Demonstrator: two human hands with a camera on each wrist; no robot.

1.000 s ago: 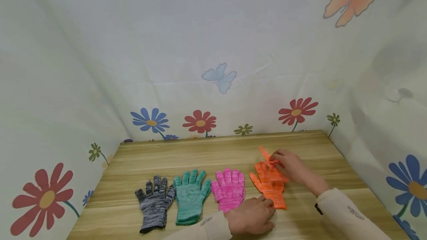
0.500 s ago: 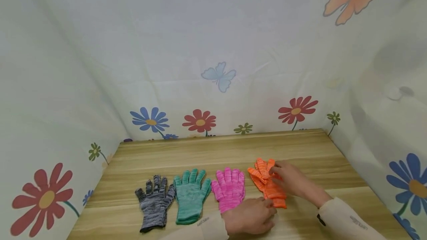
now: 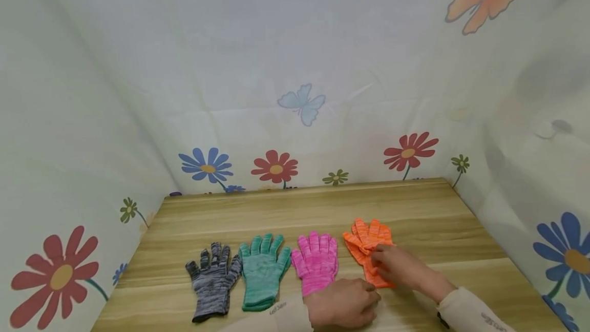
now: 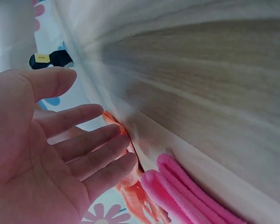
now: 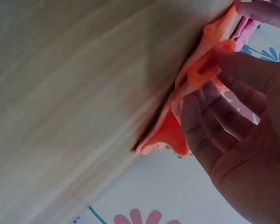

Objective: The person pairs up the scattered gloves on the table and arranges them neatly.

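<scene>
An orange knitted glove (image 3: 361, 247) lies folded over itself at the right end of a row of gloves. My right hand (image 3: 401, 268) is over its palm and cuff. In the right wrist view, thumb and fingers pinch a raised fold of the orange fabric (image 5: 203, 70). My left hand (image 3: 343, 304) stays low between the pink glove (image 3: 318, 260) and the orange one, overlapping the pink cuff in the head view. Its fingers reach out loosely with nothing in them, as the left wrist view shows.
To the left lie a green glove (image 3: 260, 275) and a dark grey mottled glove (image 3: 212, 286), fingers pointing away. All rest on a wood-grain table (image 3: 286, 214). A white cloth (image 3: 230, 65) with printed flowers and butterflies surrounds the table on three sides.
My right hand has come down from the orange glove's fingers toward its cuff. The raised orange fabric has been lowered and folded onto the glove. My left hand has barely moved.
</scene>
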